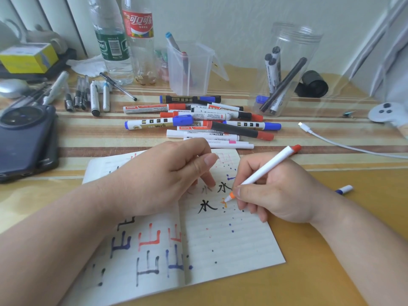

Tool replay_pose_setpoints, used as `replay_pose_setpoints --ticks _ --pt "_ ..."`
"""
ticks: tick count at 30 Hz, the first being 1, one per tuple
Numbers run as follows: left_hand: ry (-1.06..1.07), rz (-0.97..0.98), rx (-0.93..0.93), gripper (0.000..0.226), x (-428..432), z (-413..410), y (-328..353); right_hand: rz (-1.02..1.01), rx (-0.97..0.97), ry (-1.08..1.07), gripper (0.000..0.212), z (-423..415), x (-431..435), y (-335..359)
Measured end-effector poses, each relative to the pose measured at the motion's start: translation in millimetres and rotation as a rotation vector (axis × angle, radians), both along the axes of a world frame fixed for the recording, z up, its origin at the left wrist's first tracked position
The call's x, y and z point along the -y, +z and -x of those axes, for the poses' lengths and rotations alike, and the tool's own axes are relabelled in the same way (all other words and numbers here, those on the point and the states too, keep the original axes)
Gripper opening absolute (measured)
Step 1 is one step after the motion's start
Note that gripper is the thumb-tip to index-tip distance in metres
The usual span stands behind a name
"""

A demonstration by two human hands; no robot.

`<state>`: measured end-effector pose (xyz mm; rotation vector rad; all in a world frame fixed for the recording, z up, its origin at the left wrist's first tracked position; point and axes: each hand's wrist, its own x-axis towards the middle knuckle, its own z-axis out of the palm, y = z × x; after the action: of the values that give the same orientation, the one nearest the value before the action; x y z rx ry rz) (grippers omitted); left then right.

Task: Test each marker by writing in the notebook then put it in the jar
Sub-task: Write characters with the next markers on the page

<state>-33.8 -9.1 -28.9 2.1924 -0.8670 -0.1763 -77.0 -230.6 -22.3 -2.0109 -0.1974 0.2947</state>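
One orange marker (268, 167), nib touching the right page of the notebook (231, 244), sits in the closed grip of the right hand (280, 195); left hand (163, 182), holding nothing, presses the paper with relaxed fingers beside black characters (207, 206), so undried ink may smear if either hand drags; jar (287, 62) stands well apart.

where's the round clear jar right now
In the head view, the round clear jar stands at the back right of the table, just behind the marker pile, with a dark roll at its right.
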Motion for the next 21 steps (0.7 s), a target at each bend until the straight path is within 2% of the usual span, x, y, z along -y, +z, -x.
replay_pose_setpoints --ticks 4,7,13,21 --pt "0.004 -0.004 0.014 0.036 0.3 -0.3 0.5 -0.023 -0.031 0.035 0.009 1.0 -0.4 1.2" --pt "0.001 -0.003 0.012 0.036 -0.5 0.3 0.6 -0.059 -0.012 -0.062 0.010 -1.7 1.2 -0.7" --pt "-0.003 0.000 0.015 0.035 -0.7 0.3 0.1 0.075 0.039 -0.086 0.013 -1.8 -0.5 -0.8" --pt "-0.004 0.002 0.015 0.035 -0.5 -0.1 -0.4 0.080 0.032 -0.042 0.012 -2.0 1.4 -2.5"
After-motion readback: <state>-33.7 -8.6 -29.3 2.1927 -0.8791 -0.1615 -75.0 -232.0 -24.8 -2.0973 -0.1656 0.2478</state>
